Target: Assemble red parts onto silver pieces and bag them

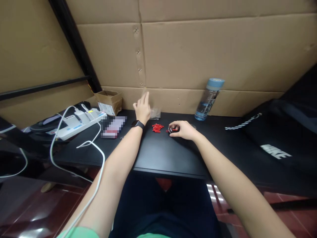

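Observation:
My left hand (143,107), a dark smartwatch (138,124) on its wrist, is raised against the cardboard wall with fingers stretched out and thumb apart. Its fingertips are just below the lowest of several clear push pins (140,69) in the wall; motion smears them. On the black desk, my right hand (182,130) is closed around the edge of a small round dark-looking container (170,129). Red bits show in or beside it. To its left lies a heap of small red looped pieces (157,128), too small to name. Behind the heap is a clear plastic bag (155,113).
A blue-capped water bottle (208,99) stands at the back right, beside a black bag (274,132). At left are a small cardboard box (109,101), a white power strip (80,124) and a blurred-out flat item (114,127). A white cable (103,158) crosses my left forearm.

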{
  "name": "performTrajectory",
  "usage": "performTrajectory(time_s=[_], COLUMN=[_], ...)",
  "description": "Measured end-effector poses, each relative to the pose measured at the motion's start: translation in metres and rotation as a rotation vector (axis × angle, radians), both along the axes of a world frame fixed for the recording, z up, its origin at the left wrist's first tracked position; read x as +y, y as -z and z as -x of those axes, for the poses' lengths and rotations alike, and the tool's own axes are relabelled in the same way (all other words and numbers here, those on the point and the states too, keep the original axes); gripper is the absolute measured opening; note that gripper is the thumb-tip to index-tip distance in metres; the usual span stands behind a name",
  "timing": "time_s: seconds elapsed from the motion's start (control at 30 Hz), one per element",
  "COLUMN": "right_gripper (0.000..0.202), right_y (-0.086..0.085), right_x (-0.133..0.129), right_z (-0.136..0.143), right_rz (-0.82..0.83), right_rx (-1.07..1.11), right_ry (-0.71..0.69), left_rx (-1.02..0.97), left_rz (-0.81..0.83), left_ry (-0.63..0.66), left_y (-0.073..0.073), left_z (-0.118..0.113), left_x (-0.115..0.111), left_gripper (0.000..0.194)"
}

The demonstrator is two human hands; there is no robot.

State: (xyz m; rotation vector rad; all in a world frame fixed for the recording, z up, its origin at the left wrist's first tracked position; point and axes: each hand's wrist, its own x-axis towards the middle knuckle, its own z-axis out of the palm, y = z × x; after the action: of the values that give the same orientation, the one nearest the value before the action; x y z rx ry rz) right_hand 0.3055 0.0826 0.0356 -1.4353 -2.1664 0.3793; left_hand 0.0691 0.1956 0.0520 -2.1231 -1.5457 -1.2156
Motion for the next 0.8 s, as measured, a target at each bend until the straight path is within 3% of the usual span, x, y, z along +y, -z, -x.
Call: performTrajectory(time_s=[0.17,0.43,0.63,0.8], right_gripper=[0.048,0.050,0.049,0.051], right_y=[-0.001,-0.003,-0.004,-0.004], right_x=[-0.001,-0.004,-0.004,-0.004], right_z=[-0.005,-0.006,-0.005,-0.006], right_rz=[0.021,0.041,0.039,0.060], right_rx=[0.006,0.017,0.012,0.023], right_ry=[0.002,0.016,0.015,0.011], left_rx=[-0.077,-0.207,0.072,0.218], left_rz=[0.008,0.049,0.056,0.182], left_ry=[0.106,0.049,-0.101,-0.040], left_y=[-0.011,-0.011,-0.003,0.001], left_z=[0.016,0.025,0.035,0.041], left_x=[-0.007,-0.004,0.006,0.012], left_gripper=[0.072,0.075,0.023,0.033])
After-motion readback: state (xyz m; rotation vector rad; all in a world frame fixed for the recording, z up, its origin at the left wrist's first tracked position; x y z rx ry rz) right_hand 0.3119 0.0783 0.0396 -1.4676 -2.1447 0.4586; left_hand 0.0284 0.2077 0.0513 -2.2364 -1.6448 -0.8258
